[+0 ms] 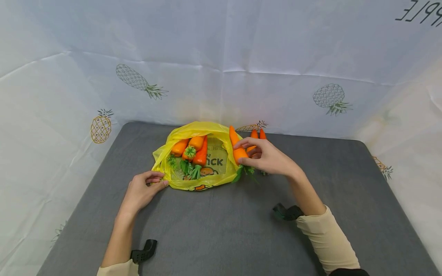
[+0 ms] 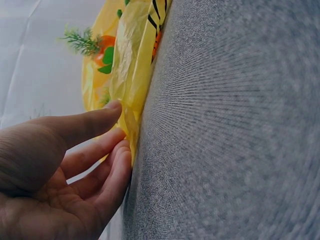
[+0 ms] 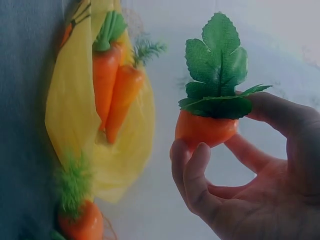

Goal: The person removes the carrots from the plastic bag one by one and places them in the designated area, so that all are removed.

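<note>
An open yellow plastic bag (image 1: 207, 127) lies on the grey table, with several orange carrots (image 1: 201, 155) inside it, some with green tops. At the bag's near left corner, my left hand (image 1: 141, 191) pinches the yellow plastic between thumb and fingers. Over the bag's right rim, my right hand (image 1: 269, 156) holds an orange carrot (image 3: 207, 131) by its thick end. Broad green leaves (image 3: 220, 65) rise from that end in the right wrist view. The pointed tip is directed away from me in the head view.
Two more carrots (image 1: 254, 134) lie right of the bag, partly hidden behind my right hand. The grey tabletop (image 1: 214, 230) runs back to a pale curtain (image 1: 241, 46) printed with pineapples. Black wrist devices (image 1: 145, 251) stick out from both forearms.
</note>
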Tool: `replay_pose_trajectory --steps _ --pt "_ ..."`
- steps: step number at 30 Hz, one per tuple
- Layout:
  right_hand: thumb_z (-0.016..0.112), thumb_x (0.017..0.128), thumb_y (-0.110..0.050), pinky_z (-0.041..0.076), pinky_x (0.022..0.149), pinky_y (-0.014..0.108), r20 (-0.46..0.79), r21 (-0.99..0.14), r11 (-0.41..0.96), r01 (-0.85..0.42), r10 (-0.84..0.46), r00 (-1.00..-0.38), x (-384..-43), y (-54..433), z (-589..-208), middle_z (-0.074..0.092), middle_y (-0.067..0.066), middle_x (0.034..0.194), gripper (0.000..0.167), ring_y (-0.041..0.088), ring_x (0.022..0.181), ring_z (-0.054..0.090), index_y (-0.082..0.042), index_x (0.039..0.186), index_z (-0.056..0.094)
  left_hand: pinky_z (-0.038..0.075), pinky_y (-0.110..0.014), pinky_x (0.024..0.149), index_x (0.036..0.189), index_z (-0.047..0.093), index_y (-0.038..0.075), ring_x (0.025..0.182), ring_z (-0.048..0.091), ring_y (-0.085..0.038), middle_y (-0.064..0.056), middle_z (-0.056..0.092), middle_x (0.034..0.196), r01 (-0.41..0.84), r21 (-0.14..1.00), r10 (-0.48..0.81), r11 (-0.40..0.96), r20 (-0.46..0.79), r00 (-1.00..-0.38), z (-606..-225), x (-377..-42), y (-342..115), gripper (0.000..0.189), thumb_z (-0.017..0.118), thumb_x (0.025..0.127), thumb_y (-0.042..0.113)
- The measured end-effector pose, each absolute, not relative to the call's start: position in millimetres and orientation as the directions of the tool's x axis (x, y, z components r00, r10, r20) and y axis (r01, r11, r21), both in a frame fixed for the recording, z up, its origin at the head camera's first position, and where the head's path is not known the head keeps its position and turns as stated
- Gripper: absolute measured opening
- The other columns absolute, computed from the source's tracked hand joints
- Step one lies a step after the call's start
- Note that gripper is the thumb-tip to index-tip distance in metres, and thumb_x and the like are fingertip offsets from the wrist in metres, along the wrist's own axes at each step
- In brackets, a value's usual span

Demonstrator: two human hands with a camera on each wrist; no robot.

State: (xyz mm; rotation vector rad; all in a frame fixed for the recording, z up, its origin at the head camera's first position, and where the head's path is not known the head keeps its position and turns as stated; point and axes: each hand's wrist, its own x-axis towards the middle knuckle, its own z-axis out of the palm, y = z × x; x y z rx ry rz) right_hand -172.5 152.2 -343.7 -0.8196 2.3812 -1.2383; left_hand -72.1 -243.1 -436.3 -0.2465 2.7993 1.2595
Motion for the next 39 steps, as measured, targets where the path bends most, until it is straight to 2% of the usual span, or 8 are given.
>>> replay_pose_trajectory --steps 3,11,15,18,23,26,34,39 --pt "0.076 0.103 -0.019 0.058 0.104 0.052 -0.026 -0.829 0.455 -0.325 -0.612 -0.79 -173.6 161.7 -341.3 0.068 0.012 0.137 0.036 0.027 0.114 0.073 -0.015 0.137 0.068 0.052 -0.024 0.079 0.128 0.076 0.001 0.11 0.071 -0.03 -0.02 0.078 0.119 -0.171 0.736 -0.121 0.655 -0.121 -0.985 -436.4 -72.0 -243.0 0.039 0.08 0.101 0.028" --pt "0.074 0.104 -0.016 0.058 0.101 0.047 -0.009 -0.812 0.486 -0.323 -0.563 -0.826 -180.3 186.2 -342.9 0.066 0.016 0.141 0.037 0.033 0.115 0.072 -0.011 0.139 0.067 0.052 -0.025 0.08 0.128 0.076 0.002 0.111 0.071 -0.03 -0.02 0.079 0.119 -0.17 0.733 -0.117 0.658 -0.124 -0.985 -436.2 -71.7 -243.6 0.038 0.08 0.101 0.028" --pt "0.071 0.106 -0.017 0.058 0.1 0.04 -0.028 -0.8 0.523 -0.295 -0.524 -0.851 -186.4 201.7 -346.2 0.063 0.019 0.149 0.038 0.04 0.126 0.07 -0.01 0.143 0.065 0.051 -0.026 0.08 0.128 0.076 0.002 0.11 0.071 -0.03 -0.02 0.079 0.119 -0.177 0.731 -0.121 0.659 -0.129 -0.984 -435.8 -71.6 -243.1 0.038 0.08 0.101 0.028" --pt "0.069 0.107 -0.019 0.058 0.096 0.032 -0.054 -0.794 0.549 -0.261 -0.491 -0.87 -191.7 213.3 -349.1 0.061 0.02 0.152 0.039 0.041 0.127 0.069 -0.009 0.144 0.064 0.051 -0.026 0.079 0.128 0.076 0.002 0.109 0.071 -0.029 -0.02 0.079 0.118 -0.176 0.733 -0.12 0.657 -0.129 -0.984 -435.3 -71.5 -242.9 0.038 0.08 0.101 0.029" --pt "0.07 0.108 -0.025 0.059 0.09 0.035 -0.106 -0.784 0.588 -0.201 -0.445 -0.889 -199.5 226.8 -354.1 0.06 0.021 0.153 0.042 0.038 0.117 0.071 -0.012 0.147 0.063 0.051 -0.024 0.078 0.128 0.076 0.002 0.109 0.071 -0.028 -0.02 0.079 0.118 -0.174 0.734 -0.119 0.656 -0.127 -0.985 -435.1 -71.8 -242.8 0.038 0.08 0.101 0.028" --pt "0.07 0.107 -0.027 0.06 0.089 0.039 -0.122 -0.777 0.602 -0.183 -0.429 -0.895 -203.3 232.8 -358.1 0.06 0.021 0.154 0.042 0.037 0.116 0.071 -0.013 0.147 0.063 0.051 -0.024 0.078 0.129 0.076 0.002 0.109 0.071 -0.028 -0.019 0.079 0.119 -0.182 0.734 -0.122 0.654 -0.134 -0.983 -435.2 -71.8 -242.4 0.039 0.08 0.101 0.028" --pt "0.067 0.108 -0.022 0.059 0.09 0.045 -0.143 -0.77 0.617 -0.161 -0.413 -0.9 -209.7 247.0 -369.0 0.059 0.023 0.155 0.041 0.044 0.128 0.066 -0.008 0.146 0.062 0.051 -0.025 0.078 0.129 0.076 0.003 0.11 0.07 -0.029 -0.019 0.078 0.12 -0.196 0.74 -0.126 0.644 -0.15 -0.981 -435.1 -71.7 -242.3 0.04 0.08 0.101 0.03" --pt "0.066 0.109 -0.023 0.058 0.093 0.048 -0.161 -0.762 0.629 -0.153 -0.413 -0.897 -213.8 253.0 -377.1 0.053 0.026 0.16 0.043 0.048 0.141 0.058 -0.006 0.148 0.059 0.052 -0.026 0.08 0.129 0.076 0.003 0.112 0.07 -0.03 -0.019 0.078 0.12 -0.193 0.74 -0.124 0.644 -0.148 -0.981 -435.4 -71.6 -243.1 0.04 0.08 0.101 0.03"
